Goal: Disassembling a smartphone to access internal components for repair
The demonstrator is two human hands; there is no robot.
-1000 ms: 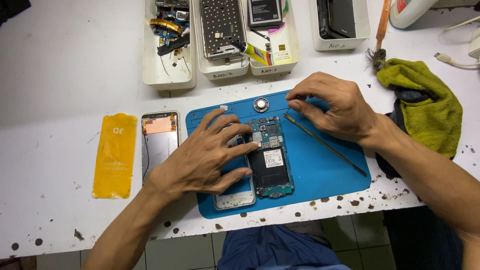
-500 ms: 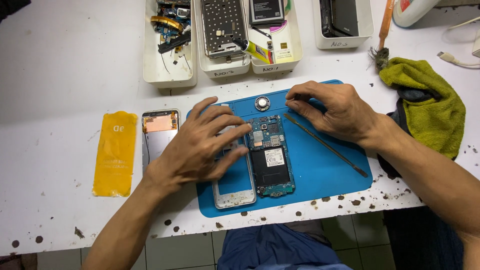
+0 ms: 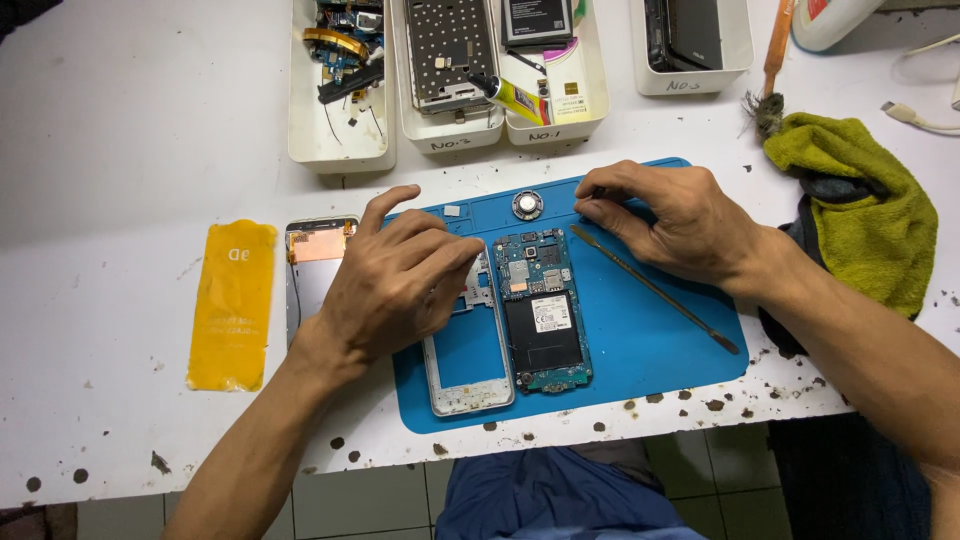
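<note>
My left hand point(image 3: 395, 285) lies over the top half of a silver phone frame point(image 3: 470, 385) on the blue work mat point(image 3: 640, 350), fingertips gripping the frame's upper right edge. Right beside the frame lies the phone's inner chassis with its green circuit board point(image 3: 545, 320), face up. My right hand point(image 3: 670, 220) rests at the mat's upper right, thumb and fingers pinched together on the mat's top rim; whatever is between them is too small to see. A thin dark pry tool point(image 3: 660, 295) lies slanted on the mat under that hand.
A small round speaker point(image 3: 527, 205) sits at the mat's top edge. Left of the mat lie a display panel point(image 3: 310, 270) and a yellow film point(image 3: 232, 305). White trays point(image 3: 340, 150) of phone parts line the back. A green cloth point(image 3: 860, 210) and a brush point(image 3: 770, 60) are at right.
My left hand has drawn the silver frame a little to the left and down, away from the chassis. My right hand has stayed at the mat's top rim.
</note>
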